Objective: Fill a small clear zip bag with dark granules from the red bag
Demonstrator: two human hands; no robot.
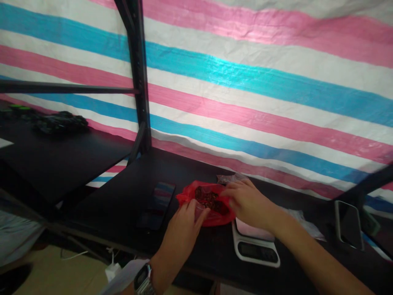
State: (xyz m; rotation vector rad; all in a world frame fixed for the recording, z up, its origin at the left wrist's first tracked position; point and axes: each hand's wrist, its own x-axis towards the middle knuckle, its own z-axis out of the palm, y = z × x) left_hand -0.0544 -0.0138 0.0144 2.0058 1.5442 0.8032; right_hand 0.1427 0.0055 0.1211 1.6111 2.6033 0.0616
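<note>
A red plastic bag (220, 220) lies open on the black table, with dark reddish-brown dried bits (208, 198) inside. My left hand (182, 225), with a metal watch on the wrist, is at the bag's near left edge. Between its thumb and forefinger is a piece of clear plastic that looks like a small bag (199, 208). My right hand (245, 198) reaches over the bag's right side, its fingers curled together above the contents; what they hold is blurred. Below the right forearm sits a white digital scale (257, 252), partly covered by the red bag.
A dark phone-like slab (156, 207) lies left of the bag. Clear plastic packaging (302, 223) lies to the right, near an upright phone (349, 224). A black metal post (141, 82) rises at the back before a striped sheet (260, 82). Dark items (59, 122) sit on the left shelf.
</note>
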